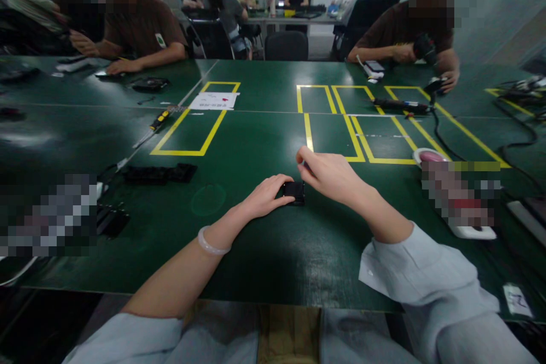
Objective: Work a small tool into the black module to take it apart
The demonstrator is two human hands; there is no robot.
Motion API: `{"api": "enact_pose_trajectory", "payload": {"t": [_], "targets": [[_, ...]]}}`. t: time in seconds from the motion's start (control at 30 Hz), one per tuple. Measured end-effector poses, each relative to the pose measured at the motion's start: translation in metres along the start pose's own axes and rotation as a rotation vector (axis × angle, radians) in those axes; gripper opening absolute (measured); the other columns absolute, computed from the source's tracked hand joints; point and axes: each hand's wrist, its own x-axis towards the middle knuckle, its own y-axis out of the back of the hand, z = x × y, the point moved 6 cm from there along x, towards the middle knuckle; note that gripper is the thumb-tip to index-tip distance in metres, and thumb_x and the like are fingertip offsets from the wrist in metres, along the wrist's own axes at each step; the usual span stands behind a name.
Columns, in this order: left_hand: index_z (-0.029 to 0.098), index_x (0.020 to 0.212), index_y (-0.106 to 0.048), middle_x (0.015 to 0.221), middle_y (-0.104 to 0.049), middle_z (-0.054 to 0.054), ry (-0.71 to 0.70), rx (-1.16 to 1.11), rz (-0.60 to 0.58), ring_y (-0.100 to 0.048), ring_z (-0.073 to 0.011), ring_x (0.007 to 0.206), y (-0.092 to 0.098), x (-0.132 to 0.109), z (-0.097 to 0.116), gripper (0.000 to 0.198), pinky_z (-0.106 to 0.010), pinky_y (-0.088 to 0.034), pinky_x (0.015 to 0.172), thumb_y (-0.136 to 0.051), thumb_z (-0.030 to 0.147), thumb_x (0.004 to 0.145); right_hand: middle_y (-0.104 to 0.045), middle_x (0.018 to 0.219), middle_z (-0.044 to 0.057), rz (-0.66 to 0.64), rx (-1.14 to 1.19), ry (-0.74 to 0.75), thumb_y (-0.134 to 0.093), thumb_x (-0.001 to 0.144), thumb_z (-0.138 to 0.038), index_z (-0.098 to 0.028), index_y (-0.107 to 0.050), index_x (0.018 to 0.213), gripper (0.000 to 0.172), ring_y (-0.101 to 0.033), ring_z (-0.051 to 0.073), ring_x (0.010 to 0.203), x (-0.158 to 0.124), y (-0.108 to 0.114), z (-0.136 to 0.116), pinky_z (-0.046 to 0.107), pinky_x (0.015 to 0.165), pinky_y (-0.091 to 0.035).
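Lots of yellow tape ahead; left hand half-curled, gripping a small black box, right hand fingers bent in, can't tell if holding anything.

We look through single head-worn camera, facing forward and down, from above near edge of green tabletop. Left hand and right hand sit mid-frame, close to us; wearer's sleeves fill bottom corners. Co-workers face us across top; back table stands well beyond.
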Motion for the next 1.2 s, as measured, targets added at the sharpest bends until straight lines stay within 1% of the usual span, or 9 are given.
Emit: {"api": "enact_pose_trajectory", "payload": {"t": [0.13, 0.23, 0.4, 0.63, 0.8, 0.9, 1.0, 1.1, 1.2], "targets": [[0.020, 0.119, -0.049, 0.114, -0.060, -0.009, 0.010, 0.015, -0.002, -0.057, -0.0256, 0.105, -0.0007, 0.0000, -0.0008, 0.038, -0.041, -0.044, 0.092, -0.054, 0.044, 0.090, -0.069, 0.081, 0.004, -0.034, -0.026, -0.016, -0.035, 0.097, -0.036, -0.019, -0.051, 0.105, 0.024, -0.060, 0.016, 0.065, 0.0011, -0.0021, 0.0014, 0.026, 0.054, -0.023], [0.020, 0.118, -0.049, 0.114, -0.060, -0.009, 0.005, 0.014, -0.001, -0.057, -0.0253, 0.105, -0.0007, 0.0000, -0.0004, 0.037, -0.040, -0.045, 0.091, -0.054, 0.044, 0.090, -0.069, 0.080, 0.003, -0.037, -0.041, -0.019, -0.033, 0.097, -0.031, -0.019, -0.051, 0.107, 0.023, -0.059, 0.015, 0.063, 0.0017, -0.0032, 0.0022, 0.026, 0.054, -0.023], [0.020, 0.119, -0.049, 0.115, -0.060, -0.008, -0.005, 0.017, 0.001, -0.057, -0.0250, 0.106, 0.0009, 0.0003, 0.0020, 0.038, -0.039, -0.045, 0.092, -0.055, 0.043, 0.090, -0.069, 0.082, 0.002, 0.009, -0.010, -0.004, -0.035, 0.094, -0.028, -0.019, -0.049, 0.106, 0.020, -0.059, 0.015, 0.064, 0.0009, -0.0017, 0.0017, 0.025, 0.054, -0.023], [0.020, 0.119, -0.049, 0.115, -0.060, -0.009, 0.007, 0.025, -0.006, -0.057, -0.0253, 0.106, 0.0001, 0.0002, 0.0009, 0.039, -0.040, -0.044, 0.092, -0.053, 0.045, 0.090, -0.068, 0.076, 0.003, -0.018, -0.023, -0.005, -0.034, 0.097, -0.037, -0.019, -0.051, 0.104, 0.025, -0.059, 0.016, 0.062, 0.0009, -0.0028, 0.0031, 0.026, 0.054, -0.024], [0.021, 0.119, -0.049, 0.115, -0.059, -0.008, 0.009, 0.014, -0.004, -0.057, -0.0251, 0.106, 0.0002, -0.0002, 0.0003, 0.038, -0.040, -0.044, 0.092, -0.053, 0.046, 0.090, -0.068, 0.078, 0.003, -0.019, -0.022, -0.015, -0.033, 0.095, -0.028, -0.019, -0.050, 0.107, 0.023, -0.059, 0.015, 0.063, 0.0010, -0.0017, 0.0038, 0.026, 0.055, -0.024], [0.021, 0.119, -0.049, 0.115, -0.059, -0.008, 0.004, 0.014, 0.000, -0.057, -0.0247, 0.106, 0.0002, -0.0002, 0.0002, 0.038, -0.040, -0.044, 0.093, -0.054, 0.045, 0.090, -0.068, 0.080, 0.003, -0.001, -0.004, -0.008, -0.034, 0.094, -0.027, -0.019, -0.049, 0.107, 0.022, -0.059, 0.015, 0.065, 0.0003, 0.0002, 0.0026, 0.026, 0.055, -0.025], [0.020, 0.120, -0.049, 0.116, -0.060, -0.008, -0.002, 0.009, 0.001, -0.057, -0.0248, 0.107, -0.0004, -0.0002, 0.0001, 0.039, -0.039, -0.044, 0.093, -0.054, 0.044, 0.090, -0.069, 0.083, 0.003, -0.003, 0.008, -0.001, -0.034, 0.095, -0.031, -0.019, -0.050, 0.106, 0.022, -0.060, 0.015, 0.066, 0.0002, 0.0008, 0.0015, 0.026, 0.055, -0.025], [0.019, 0.120, -0.049, 0.116, -0.060, -0.009, 0.004, 0.011, -0.001, -0.057, -0.0251, 0.107, -0.0009, -0.0001, -0.0002, 0.039, -0.040, -0.044, 0.093, -0.054, 0.044, 0.090, -0.069, 0.080, 0.003, -0.022, -0.008, -0.011, -0.035, 0.097, -0.038, -0.019, -0.051, 0.105, 0.026, -0.060, 0.016, 0.065, 0.0012, -0.0008, 0.0025, 0.026, 0.054, -0.024], [0.019, 0.118, -0.049, 0.116, -0.060, -0.009, 0.009, 0.013, -0.007, -0.057, -0.0247, 0.106, -0.0007, 0.0001, 0.0000, 0.038, -0.040, -0.045, 0.092, -0.054, 0.044, 0.090, -0.068, 0.077, 0.003, -0.034, -0.048, -0.029, -0.034, 0.097, -0.038, -0.019, -0.052, 0.105, 0.027, -0.059, 0.016, 0.062, 0.0018, -0.0030, 0.0050, 0.026, 0.054, -0.022]]}}
